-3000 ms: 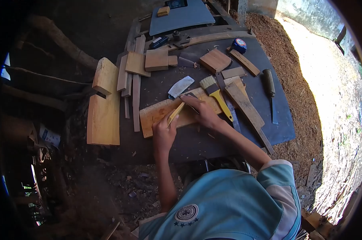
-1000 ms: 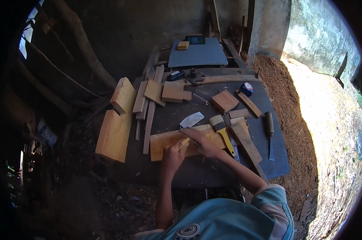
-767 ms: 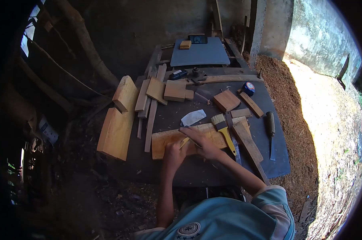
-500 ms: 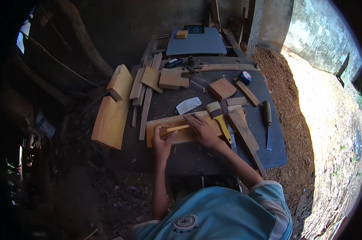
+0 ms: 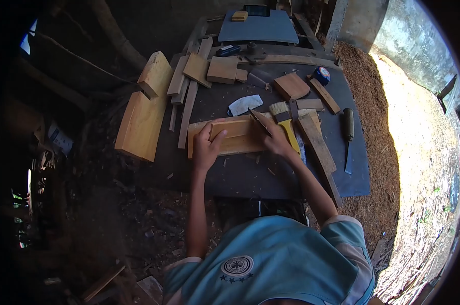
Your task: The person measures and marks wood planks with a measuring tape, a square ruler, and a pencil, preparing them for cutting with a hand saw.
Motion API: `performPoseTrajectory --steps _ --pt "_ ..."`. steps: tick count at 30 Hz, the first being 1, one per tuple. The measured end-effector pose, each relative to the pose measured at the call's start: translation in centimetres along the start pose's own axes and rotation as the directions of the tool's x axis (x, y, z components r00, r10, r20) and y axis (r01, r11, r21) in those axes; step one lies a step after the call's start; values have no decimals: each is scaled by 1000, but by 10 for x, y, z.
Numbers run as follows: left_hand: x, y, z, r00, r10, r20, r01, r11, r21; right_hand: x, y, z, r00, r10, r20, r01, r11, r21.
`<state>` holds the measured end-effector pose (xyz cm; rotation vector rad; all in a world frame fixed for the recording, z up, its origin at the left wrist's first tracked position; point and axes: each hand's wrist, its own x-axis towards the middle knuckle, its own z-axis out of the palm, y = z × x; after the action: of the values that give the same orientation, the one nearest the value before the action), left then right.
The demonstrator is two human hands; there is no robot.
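My left hand [image 5: 206,147] grips the left end of a flat, light wooden piece [image 5: 235,129], thumb on its near face. The piece lies over a longer wooden board [image 5: 245,148] on the dark table [image 5: 240,178]. At the piece's right end, my right hand [image 5: 274,136] is closed on what looks like a thin brown sheet [image 5: 259,120], slanted and seen nearly edge-on. A white cloth-like item [image 5: 245,104] lies just beyond the board. To the right of my right hand is a brush [image 5: 286,122] with a yellow handle.
Wooden blocks [image 5: 222,69] and strips [image 5: 190,109] lie at the back left, beside a large notched timber [image 5: 143,122]. On the right are a blue tape measure [image 5: 322,75], a wooden block [image 5: 291,86], a chisel-like tool [image 5: 349,127] and a long offcut [image 5: 316,142].
The view has tilted, so the table sits higher. The wooden piece now shows its broad face instead of a narrow edge. My right hand has turned, with its fingers around the brown sheet.
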<state>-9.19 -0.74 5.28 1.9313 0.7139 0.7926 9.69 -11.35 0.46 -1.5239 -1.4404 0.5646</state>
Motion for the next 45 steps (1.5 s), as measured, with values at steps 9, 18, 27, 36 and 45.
performPoseTrajectory --steps 9,18,27,36,45 --pt "5 43 19 984 3 179 -36 983 181 -10 -81 5 974 -225 26 226 972 -67" --pt "5 38 37 983 151 101 -175 937 303 -1 -56 5 975 -205 -83 206 978 14" --pt "5 12 34 969 -119 -217 39 939 -342 -1 -19 8 994 -104 -45 110 980 167" --pt "5 -38 56 977 24 -213 -98 934 -343 -21 -9 11 966 203 -157 -158 953 260" --pt "-12 -40 72 993 8 121 20 974 -227 -23 -18 16 951 295 -92 -229 874 428"
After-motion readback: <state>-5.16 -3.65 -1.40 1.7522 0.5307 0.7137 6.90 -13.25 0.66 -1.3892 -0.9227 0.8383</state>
